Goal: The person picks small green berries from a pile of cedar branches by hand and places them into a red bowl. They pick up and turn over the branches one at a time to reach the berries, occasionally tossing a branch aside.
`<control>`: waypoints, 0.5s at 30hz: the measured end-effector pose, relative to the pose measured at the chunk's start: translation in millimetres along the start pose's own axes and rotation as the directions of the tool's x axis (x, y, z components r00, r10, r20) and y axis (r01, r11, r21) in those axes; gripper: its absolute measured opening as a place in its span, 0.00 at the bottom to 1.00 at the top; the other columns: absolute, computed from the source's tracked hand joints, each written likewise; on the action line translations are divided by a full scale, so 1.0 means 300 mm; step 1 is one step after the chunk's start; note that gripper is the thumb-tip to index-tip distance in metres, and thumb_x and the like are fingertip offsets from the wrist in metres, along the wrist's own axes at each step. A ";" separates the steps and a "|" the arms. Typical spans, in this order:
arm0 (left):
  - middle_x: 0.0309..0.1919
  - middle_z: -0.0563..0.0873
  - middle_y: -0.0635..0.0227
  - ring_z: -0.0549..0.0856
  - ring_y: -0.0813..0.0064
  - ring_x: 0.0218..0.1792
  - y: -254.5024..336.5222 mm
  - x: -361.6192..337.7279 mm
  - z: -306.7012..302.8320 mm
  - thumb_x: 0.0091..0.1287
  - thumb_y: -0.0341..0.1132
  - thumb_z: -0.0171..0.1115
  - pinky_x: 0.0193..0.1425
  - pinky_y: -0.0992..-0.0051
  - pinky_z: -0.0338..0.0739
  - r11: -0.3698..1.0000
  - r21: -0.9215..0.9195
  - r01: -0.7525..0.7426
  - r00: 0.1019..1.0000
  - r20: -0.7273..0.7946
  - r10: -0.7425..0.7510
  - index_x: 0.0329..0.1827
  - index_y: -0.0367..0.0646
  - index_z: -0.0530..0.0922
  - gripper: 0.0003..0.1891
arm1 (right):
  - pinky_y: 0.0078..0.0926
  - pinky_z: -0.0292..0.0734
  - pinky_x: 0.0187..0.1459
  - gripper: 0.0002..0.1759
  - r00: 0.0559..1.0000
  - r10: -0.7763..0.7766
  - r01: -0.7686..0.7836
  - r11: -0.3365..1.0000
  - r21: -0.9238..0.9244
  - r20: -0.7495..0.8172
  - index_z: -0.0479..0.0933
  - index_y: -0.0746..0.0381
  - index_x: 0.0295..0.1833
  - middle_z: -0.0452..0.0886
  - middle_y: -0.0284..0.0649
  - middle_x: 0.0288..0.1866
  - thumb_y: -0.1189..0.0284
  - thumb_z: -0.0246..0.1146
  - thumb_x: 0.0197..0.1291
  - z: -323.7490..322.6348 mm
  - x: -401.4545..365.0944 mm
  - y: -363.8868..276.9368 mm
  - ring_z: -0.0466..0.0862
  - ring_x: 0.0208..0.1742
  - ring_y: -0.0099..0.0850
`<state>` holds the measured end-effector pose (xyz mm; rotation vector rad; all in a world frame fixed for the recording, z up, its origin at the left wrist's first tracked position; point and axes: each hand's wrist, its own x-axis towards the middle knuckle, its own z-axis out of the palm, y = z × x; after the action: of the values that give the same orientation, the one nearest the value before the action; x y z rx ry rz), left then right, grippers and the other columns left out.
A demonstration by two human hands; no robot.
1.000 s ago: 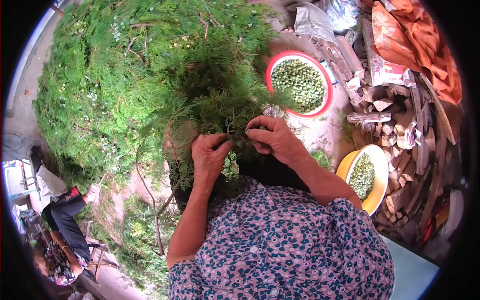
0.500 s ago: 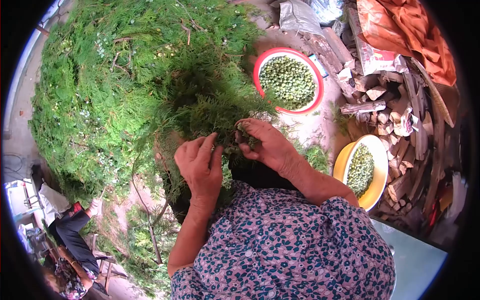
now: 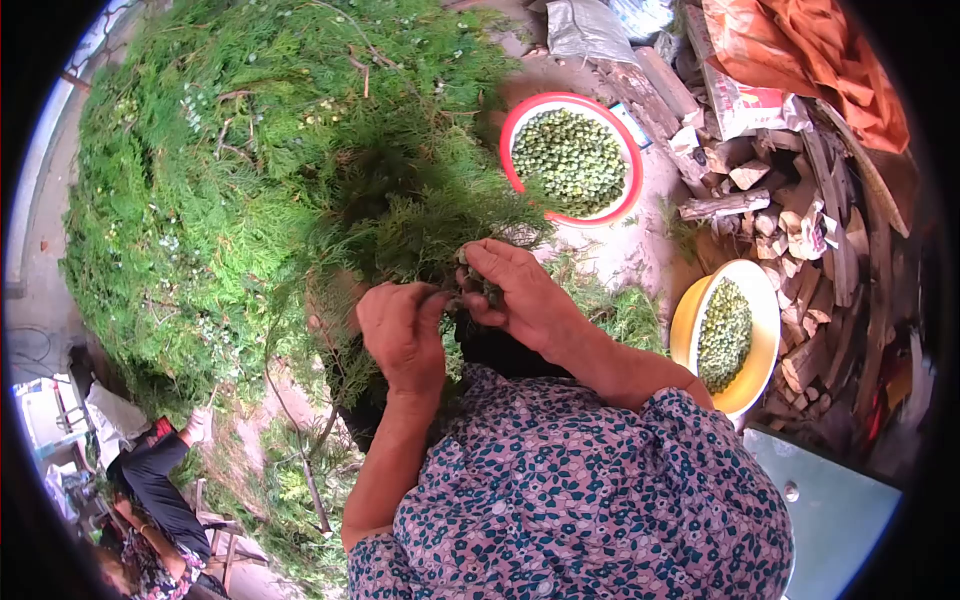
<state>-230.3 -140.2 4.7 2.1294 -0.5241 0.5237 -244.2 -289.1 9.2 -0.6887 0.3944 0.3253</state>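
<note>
Small green cones (image 3: 490, 290) are cupped at center frame in the right hand (image 3: 535, 305), the left hand (image 3: 400, 335) pinched closed alongside; some could be spilled by loosened fingers.

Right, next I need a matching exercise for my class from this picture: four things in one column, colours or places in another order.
Things
1. Far basin
2. Leafy branches
3. Near basin
4. Crumpled sheet

Colours and places
A. Orange all over
B. Yellow on the outside
C. Red around the rim
D. Heaped on the left

Pairs: 1-C, 2-D, 3-B, 4-A
</note>
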 end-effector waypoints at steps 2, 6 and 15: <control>0.29 0.79 0.66 0.77 0.68 0.32 -0.005 -0.018 -0.020 0.57 0.26 0.64 0.41 0.72 0.71 0.977 -0.077 0.201 0.979 -0.023 -0.203 0.33 0.41 0.77 0.04 | 0.14 0.64 0.18 0.09 0.999 -0.009 0.007 0.998 0.059 0.033 0.71 0.60 0.44 0.74 0.34 0.34 0.66 0.55 0.65 -0.020 0.014 -0.013 0.75 0.26 0.22; 0.33 0.81 0.70 0.76 0.83 0.28 0.005 -0.009 -0.045 0.68 0.27 0.54 0.35 0.83 0.71 0.895 -0.286 0.343 0.931 -0.027 -0.365 0.39 0.38 0.76 0.03 | 0.19 0.70 0.26 0.09 0.998 -0.008 0.015 0.993 0.118 -0.060 0.70 0.61 0.46 0.75 0.37 0.35 0.68 0.53 0.66 0.019 -0.002 -0.054 0.77 0.32 0.27; 0.34 0.82 0.63 0.82 0.73 0.31 0.081 0.011 0.001 0.61 0.22 0.58 0.34 0.77 0.75 0.978 -0.204 0.045 0.991 0.136 -0.017 0.43 0.36 0.78 0.08 | 0.29 0.74 0.40 0.09 0.990 -0.093 0.068 0.973 0.220 0.104 0.70 0.62 0.46 0.75 0.36 0.38 0.69 0.50 0.67 -0.021 0.053 0.028 0.76 0.39 0.28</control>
<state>-240.6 -154.3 21.8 1.9781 -0.5928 0.2960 -235.5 -284.6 -7.0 -0.4690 0.2875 0.2388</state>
